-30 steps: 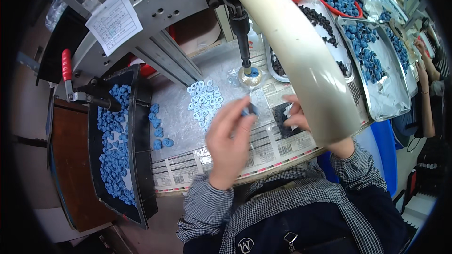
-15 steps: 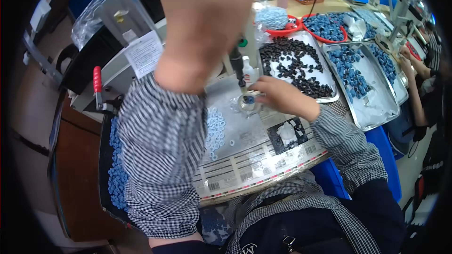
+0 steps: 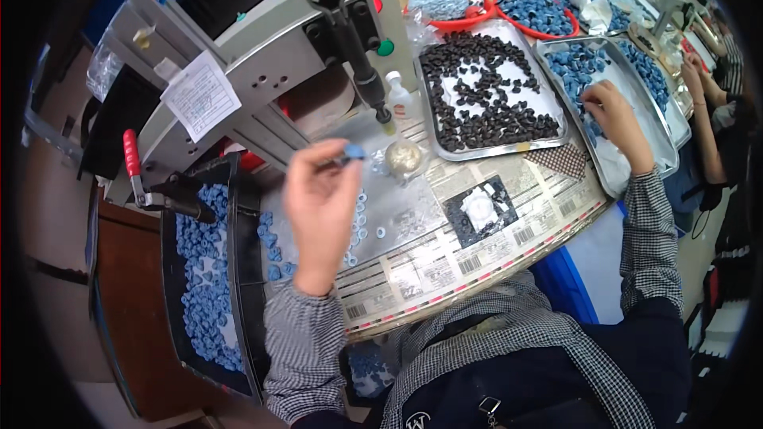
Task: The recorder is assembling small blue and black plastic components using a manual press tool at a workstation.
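Observation:
My left hand [image 3: 322,202] is raised over the metal plate [image 3: 409,210], pinching a small blue moulded part [image 3: 354,152] between thumb and fingertips. Just right of it, the dark plunger [image 3: 372,87] of a bench press points down toward a round clear holder [image 3: 403,159], with a gap between them. My right hand [image 3: 618,121] is at the metal tray of blue parts [image 3: 636,179], fingers curled together at the edge of the pile [image 3: 576,67]. What its fingertips hold, if anything, is hidden. Small pale blue rings [image 3: 360,222] lie on the plate beside my left hand.
A tray of black parts [image 3: 485,91] stands behind the holder, near a small white bottle [image 3: 399,95]. A black bin of blue parts [image 3: 208,294] sits left, below a red-handled clamp [image 3: 132,155]. A dark square pad [image 3: 480,210] lies in front. Another person's arms [image 3: 699,91] are far right.
My left hand has come down from high in front of the press and now holds a blue part. My right hand has moved from the holder rightward to the blue-parts tray. The view has shifted.

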The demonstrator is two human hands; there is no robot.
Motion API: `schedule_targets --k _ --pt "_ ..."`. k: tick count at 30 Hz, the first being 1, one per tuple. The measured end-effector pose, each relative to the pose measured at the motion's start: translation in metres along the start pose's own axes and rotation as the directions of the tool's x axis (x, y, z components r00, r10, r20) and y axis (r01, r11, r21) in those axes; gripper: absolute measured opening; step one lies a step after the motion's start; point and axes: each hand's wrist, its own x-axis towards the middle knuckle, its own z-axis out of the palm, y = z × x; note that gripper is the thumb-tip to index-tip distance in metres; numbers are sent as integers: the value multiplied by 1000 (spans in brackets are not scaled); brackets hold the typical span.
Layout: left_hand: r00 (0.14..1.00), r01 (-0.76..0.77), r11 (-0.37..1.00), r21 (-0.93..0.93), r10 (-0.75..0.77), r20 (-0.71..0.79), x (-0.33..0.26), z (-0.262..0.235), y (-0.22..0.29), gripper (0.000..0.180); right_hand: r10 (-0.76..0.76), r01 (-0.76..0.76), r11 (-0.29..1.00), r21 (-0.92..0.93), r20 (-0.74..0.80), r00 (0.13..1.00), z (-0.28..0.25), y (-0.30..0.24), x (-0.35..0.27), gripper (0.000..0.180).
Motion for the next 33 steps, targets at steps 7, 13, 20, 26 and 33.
schedule_targets --k 7,13,20,26,33 --pt "977 186 886 424 -212 15 -11 37 -65 25 -290 299 954 33 -163 943 -17 -69 35 19" --pt "996 53 849 526 -81 31 -7 39 -82 25 -542 620 724 303 -306 783 -18 -180 95 18" --pt "987 -152 788 597 90 132 -8 49 -74 28 -405 549 611 570 -370 836 -54 -294 176 64" --pt "994 -89 794 602 36 100 -13 47 -83 37 -430 464 286 838 -321 844 -68 -345 195 65" --pt "983 96 840 535 -164 82 -17 41 -81 53 -690 759 146 634 -484 537 -81 -329 32 28"
